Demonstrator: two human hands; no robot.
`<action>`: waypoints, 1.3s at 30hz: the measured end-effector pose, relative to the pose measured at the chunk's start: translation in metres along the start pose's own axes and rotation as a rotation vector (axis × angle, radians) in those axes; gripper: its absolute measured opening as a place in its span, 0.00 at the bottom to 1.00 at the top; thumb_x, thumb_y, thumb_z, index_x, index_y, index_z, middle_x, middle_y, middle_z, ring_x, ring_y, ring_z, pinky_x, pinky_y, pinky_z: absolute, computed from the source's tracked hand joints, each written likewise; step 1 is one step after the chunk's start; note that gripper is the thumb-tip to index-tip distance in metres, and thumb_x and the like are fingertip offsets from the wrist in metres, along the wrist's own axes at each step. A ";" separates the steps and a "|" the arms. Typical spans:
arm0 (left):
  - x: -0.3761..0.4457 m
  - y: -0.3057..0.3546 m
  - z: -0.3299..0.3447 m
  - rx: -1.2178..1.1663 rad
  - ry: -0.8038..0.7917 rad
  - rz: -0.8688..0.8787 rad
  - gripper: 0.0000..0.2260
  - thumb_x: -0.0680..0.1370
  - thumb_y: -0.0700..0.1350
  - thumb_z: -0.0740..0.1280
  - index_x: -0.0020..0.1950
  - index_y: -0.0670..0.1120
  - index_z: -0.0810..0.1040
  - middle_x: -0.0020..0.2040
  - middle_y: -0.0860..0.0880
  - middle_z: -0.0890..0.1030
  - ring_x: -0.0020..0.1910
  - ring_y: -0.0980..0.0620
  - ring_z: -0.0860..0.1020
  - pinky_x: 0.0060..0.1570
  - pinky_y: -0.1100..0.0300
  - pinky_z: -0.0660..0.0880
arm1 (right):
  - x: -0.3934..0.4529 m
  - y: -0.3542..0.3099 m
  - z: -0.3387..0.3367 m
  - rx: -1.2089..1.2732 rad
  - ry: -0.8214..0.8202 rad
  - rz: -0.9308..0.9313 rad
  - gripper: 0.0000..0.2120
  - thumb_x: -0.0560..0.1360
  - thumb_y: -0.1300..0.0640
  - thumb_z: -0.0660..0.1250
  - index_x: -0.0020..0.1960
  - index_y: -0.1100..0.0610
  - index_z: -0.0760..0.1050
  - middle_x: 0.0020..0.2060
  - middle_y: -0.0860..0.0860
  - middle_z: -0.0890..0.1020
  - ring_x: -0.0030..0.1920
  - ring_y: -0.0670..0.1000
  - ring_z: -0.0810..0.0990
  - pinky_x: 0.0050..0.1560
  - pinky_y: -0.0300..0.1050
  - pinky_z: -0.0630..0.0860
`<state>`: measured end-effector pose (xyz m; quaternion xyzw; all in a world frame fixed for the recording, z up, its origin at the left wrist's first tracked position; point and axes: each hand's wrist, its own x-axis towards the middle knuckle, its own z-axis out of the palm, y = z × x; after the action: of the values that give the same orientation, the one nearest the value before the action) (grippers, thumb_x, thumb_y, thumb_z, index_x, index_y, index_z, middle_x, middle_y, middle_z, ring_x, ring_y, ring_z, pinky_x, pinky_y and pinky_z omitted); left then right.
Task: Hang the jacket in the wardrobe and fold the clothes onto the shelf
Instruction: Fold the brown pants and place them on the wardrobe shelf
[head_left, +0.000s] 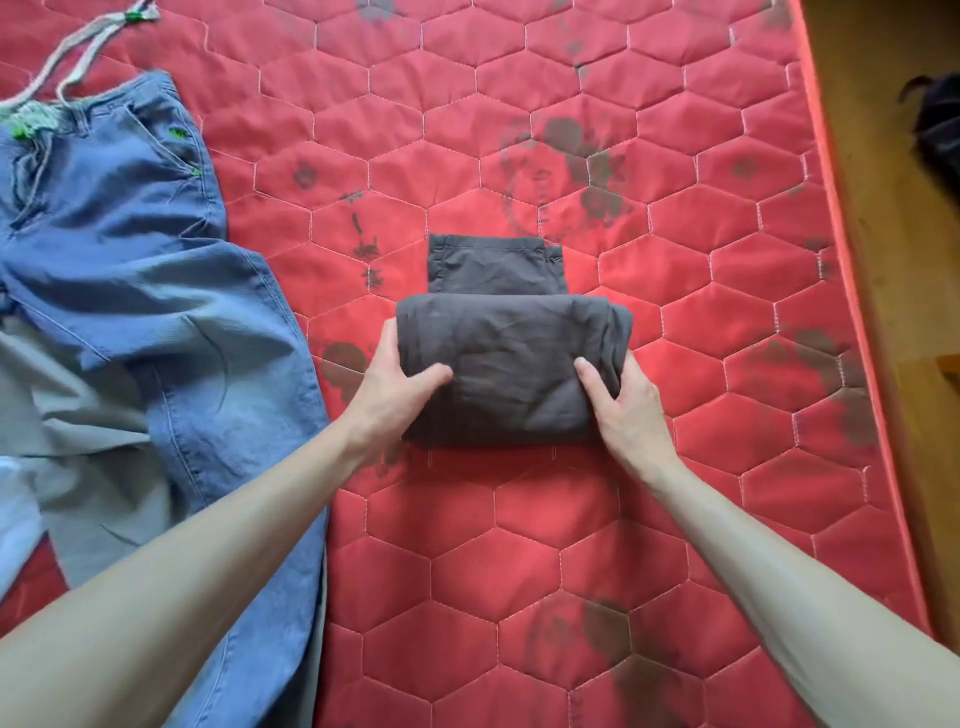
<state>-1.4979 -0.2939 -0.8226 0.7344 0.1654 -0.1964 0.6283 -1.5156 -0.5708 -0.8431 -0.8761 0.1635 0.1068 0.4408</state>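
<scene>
Dark grey trousers (511, 343) lie folded into a thick bundle in the middle of the red quilted mattress (597, 545), with the waistband end sticking out flat on the far side. My left hand (400, 382) grips the bundle's left edge, thumb on top. My right hand (621, 402) grips its right edge, thumb on top and fingers curled round the side. Blue trousers (156, 291) with a grey drawstring lie spread out at the left.
A pale grey garment (78, 457) lies partly under the blue trousers at the left edge. The mattress's right edge runs beside a wooden floor (893, 291), where a dark bag (940, 124) sits at the far right.
</scene>
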 end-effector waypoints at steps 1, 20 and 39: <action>0.002 -0.005 -0.001 0.044 -0.027 -0.013 0.23 0.76 0.38 0.74 0.67 0.50 0.70 0.60 0.54 0.82 0.60 0.57 0.80 0.62 0.63 0.75 | 0.004 0.004 0.003 -0.023 -0.005 0.010 0.20 0.79 0.36 0.65 0.56 0.52 0.76 0.51 0.49 0.86 0.56 0.56 0.83 0.57 0.58 0.77; -0.019 -0.060 0.014 1.499 -0.220 0.658 0.44 0.69 0.43 0.64 0.84 0.42 0.55 0.84 0.34 0.51 0.83 0.32 0.50 0.79 0.37 0.55 | -0.015 0.043 0.009 -0.838 -0.124 -0.688 0.50 0.69 0.37 0.70 0.84 0.56 0.58 0.84 0.59 0.56 0.83 0.61 0.54 0.80 0.64 0.56; -0.058 0.019 -0.016 0.792 -0.238 0.341 0.24 0.66 0.53 0.64 0.62 0.56 0.74 0.52 0.60 0.86 0.40 0.51 0.82 0.45 0.57 0.76 | -0.051 0.005 -0.050 -0.310 0.013 -0.597 0.19 0.72 0.46 0.75 0.61 0.52 0.83 0.55 0.44 0.87 0.51 0.45 0.87 0.50 0.42 0.81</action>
<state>-1.5373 -0.2808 -0.7753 0.9074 -0.1196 -0.2215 0.3366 -1.5622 -0.6037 -0.8005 -0.9425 -0.1157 -0.0090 0.3133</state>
